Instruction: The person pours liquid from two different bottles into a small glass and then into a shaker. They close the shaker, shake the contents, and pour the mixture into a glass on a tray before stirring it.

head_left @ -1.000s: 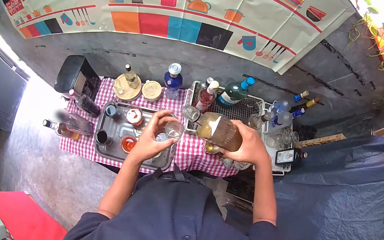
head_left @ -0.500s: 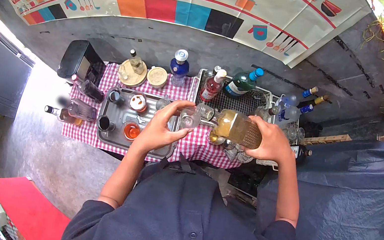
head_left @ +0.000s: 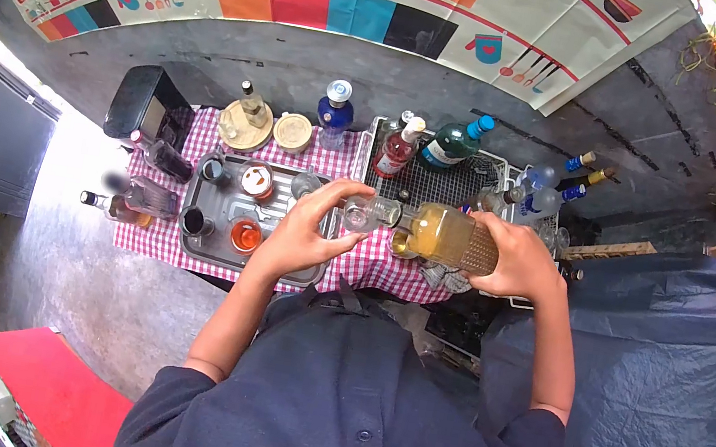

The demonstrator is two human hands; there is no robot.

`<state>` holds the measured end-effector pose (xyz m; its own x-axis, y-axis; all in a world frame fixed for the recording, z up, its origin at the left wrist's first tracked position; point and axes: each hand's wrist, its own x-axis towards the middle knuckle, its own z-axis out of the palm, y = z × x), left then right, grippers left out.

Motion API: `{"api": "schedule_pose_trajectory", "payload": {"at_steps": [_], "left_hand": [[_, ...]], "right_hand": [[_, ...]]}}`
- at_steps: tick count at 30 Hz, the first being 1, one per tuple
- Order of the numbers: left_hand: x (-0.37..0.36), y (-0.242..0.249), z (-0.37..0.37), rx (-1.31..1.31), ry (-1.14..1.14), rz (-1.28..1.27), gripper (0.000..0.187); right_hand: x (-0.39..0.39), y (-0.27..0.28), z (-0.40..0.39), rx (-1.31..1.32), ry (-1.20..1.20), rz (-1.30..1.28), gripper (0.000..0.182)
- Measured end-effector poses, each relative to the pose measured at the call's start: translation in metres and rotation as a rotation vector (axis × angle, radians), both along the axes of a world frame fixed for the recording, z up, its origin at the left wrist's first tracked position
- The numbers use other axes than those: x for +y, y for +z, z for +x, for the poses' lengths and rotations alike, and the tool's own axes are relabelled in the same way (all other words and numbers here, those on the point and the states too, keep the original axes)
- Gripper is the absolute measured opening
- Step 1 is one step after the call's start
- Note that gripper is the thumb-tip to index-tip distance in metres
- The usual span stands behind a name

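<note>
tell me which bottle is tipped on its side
The amber bottle in the right hand, neck at the glass; the others stand upright.

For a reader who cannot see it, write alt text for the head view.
Seen from above, a person's right hand tips a bottle of yellowish liquid sideways, its neck at a small clear glass in the left hand. Below are a red-checked cloth, a metal tray of cups and more bottles.

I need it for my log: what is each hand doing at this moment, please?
Left hand: closed on the small glass.
Right hand: closed on the tilted bottle, whose neck is at the glass.
</note>
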<state>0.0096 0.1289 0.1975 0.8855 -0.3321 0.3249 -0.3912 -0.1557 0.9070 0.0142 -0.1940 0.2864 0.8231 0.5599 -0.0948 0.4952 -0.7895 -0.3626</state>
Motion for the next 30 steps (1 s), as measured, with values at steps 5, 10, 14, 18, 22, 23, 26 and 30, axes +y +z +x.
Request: {"api": "schedule_pose_trajectory", "payload": {"at_steps": [5,10,14,18,22,23,26,30], "left_hand": [[0.004,0.005,-0.002,0.025,-0.005,0.02,0.053],[0.007,0.003,-0.003,0.067,-0.005,0.015,0.055],[0.01,-0.001,-0.002,0.101,-0.015,-0.02,0.059],[0.013,0.0,-0.003,0.125,-0.017,-0.037,0.062],[0.013,-0.001,-0.002,0.127,-0.023,-0.061,0.064],[0.013,-0.004,-0.001,0.116,-0.023,-0.066,0.064],[0.013,0.0,-0.002,0.126,-0.024,-0.084,0.066],[0.013,-0.004,0.001,0.14,-0.043,-0.142,0.069]], "right_hand": [[0.007,0.007,-0.002,0.004,-0.003,-0.015,0.071],[0.012,0.012,-0.002,0.01,0.0,-0.03,0.071],[0.014,0.013,0.0,0.02,0.006,-0.059,0.071],[0.017,0.014,0.002,0.033,0.004,-0.095,0.072],[0.018,0.014,0.004,0.024,0.009,-0.102,0.072],[0.019,0.014,0.004,0.026,0.01,-0.098,0.072],[0.019,0.014,0.005,0.033,0.007,-0.078,0.072],[0.016,0.006,0.005,0.026,-0.001,-0.012,0.073]]}}
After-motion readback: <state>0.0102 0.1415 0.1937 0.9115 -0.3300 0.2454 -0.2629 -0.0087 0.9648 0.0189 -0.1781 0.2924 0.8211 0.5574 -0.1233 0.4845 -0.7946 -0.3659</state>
